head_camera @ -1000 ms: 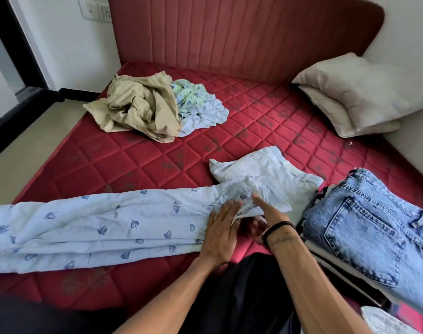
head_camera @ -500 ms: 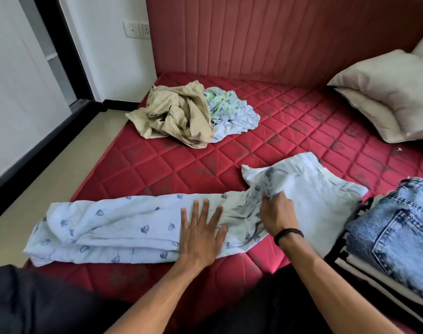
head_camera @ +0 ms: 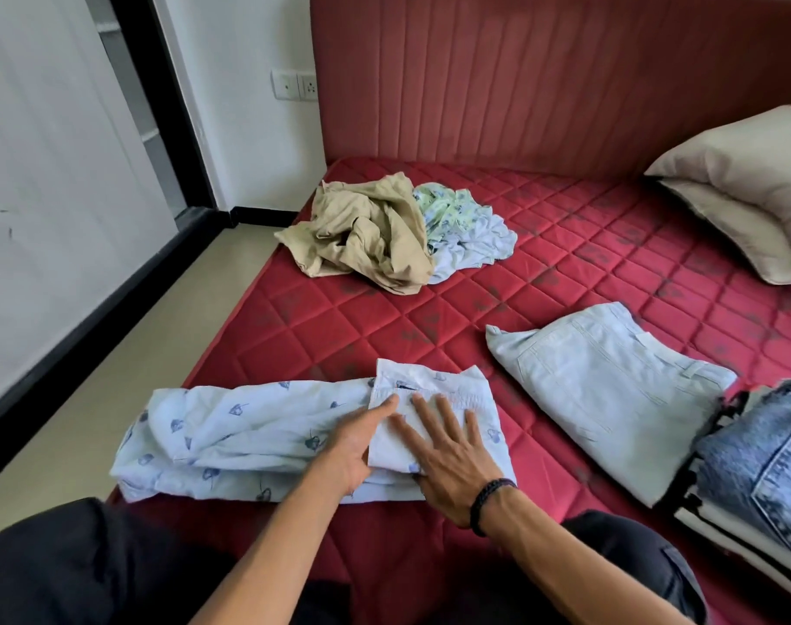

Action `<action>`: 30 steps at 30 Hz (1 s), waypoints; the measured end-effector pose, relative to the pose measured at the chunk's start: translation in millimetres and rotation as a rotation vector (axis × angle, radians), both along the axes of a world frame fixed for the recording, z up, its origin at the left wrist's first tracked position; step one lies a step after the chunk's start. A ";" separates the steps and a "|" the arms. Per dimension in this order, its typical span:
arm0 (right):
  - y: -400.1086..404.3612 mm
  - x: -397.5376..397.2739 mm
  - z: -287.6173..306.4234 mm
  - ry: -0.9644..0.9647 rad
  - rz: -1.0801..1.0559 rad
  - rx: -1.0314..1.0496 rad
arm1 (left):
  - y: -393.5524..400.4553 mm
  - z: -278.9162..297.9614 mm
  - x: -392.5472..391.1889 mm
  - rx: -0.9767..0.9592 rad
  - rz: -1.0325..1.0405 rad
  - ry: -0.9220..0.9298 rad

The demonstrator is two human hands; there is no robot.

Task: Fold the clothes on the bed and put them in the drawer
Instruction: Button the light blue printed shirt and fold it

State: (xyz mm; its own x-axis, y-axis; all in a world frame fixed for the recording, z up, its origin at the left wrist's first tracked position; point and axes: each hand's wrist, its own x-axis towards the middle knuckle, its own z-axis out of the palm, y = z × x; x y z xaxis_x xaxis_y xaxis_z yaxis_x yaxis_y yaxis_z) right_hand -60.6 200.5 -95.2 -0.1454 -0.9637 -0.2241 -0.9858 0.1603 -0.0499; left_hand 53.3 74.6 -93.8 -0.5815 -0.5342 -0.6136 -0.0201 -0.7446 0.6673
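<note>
A pale blue printed garment [head_camera: 249, 435] lies lengthwise on the red quilted mattress [head_camera: 565, 272] near its front edge, its right end folded over toward the left. My left hand [head_camera: 357, 444] lies partly under that folded flap, fingers pressing at its edge. My right hand [head_camera: 448, 448] rests flat on the flap, fingers spread, a black band on the wrist. To the right sit folded light denim shorts [head_camera: 610, 390]. A stack with blue jeans [head_camera: 763, 462] on top stands at the far right. A crumpled beige garment [head_camera: 366, 232] and a green-and-blue printed one [head_camera: 466, 227] lie further back.
Two beige pillows [head_camera: 745, 182] lean at the back right against the red padded headboard [head_camera: 520, 74]. The floor [head_camera: 136, 345] runs along the mattress's left side beside a white wall with a black skirting. My dark-trousered knees fill the bottom of the view.
My right hand carried the printed garment's right end over to the left and now presses it flat. My left hand slid right to the fold. The view shifted leftward.
</note>
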 end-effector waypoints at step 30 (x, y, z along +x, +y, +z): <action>-22.3 8.5 -7.8 -0.125 -0.063 -0.388 | -48.9 -9.2 33.7 -0.831 0.040 -0.738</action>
State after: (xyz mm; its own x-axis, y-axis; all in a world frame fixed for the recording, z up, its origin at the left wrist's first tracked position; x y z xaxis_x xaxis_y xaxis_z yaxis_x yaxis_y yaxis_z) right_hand -52.1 178.2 -103.0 -0.2018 -0.9701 0.1345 -0.9571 0.1662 -0.2376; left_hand 87.0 25.7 -102.9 -0.1950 -0.9499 -0.2442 -0.6038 -0.0800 0.7931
